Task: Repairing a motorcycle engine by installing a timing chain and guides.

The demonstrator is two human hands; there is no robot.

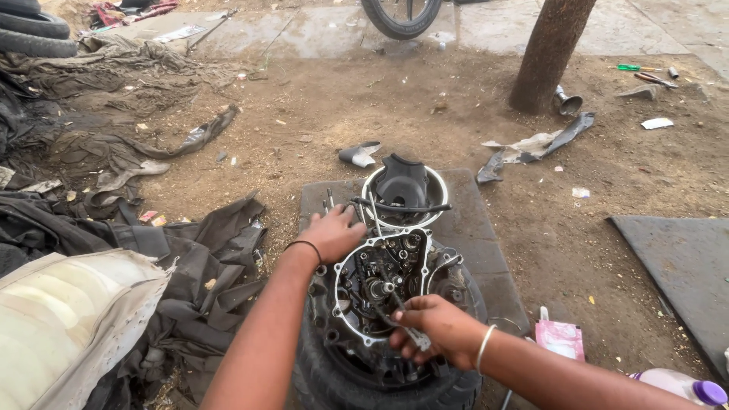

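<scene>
Directly beneath both hands sits an opened engine case [383,285], its gears and shaft ends facing up, propped on a black tyre [342,380] that lies flat on a dark mat [486,235] over bare dirt. The right hand [433,328] is at the near right side of the case, fingers curled and pressed together around a slim metal tool [402,315]. The tool's long axis runs from that hand up and to the left, its tip reaching the central shaft [377,288] in the middle of the case. So the working point lies just ahead and left of the right hand, a short way along the tool.

The left hand [332,234] rests on the far left rim of the case, palm down, fingers loosely spread over the edge and touching it; whether it pinches anything I cannot tell. A dark band circles that wrist, a pale bangle the other. Of the two, the right hand is the nearer to the shaft, the left standing off at the rim.

Beyond the left hand, touching the far end of the case, stands a round metal ring [376,182] with a black part inside it. To the right of the right hand lie a pink packet [560,338] and a plastic bottle with a purple cap [683,386]. Dark cloth [190,258] is heaped to the left.
</scene>
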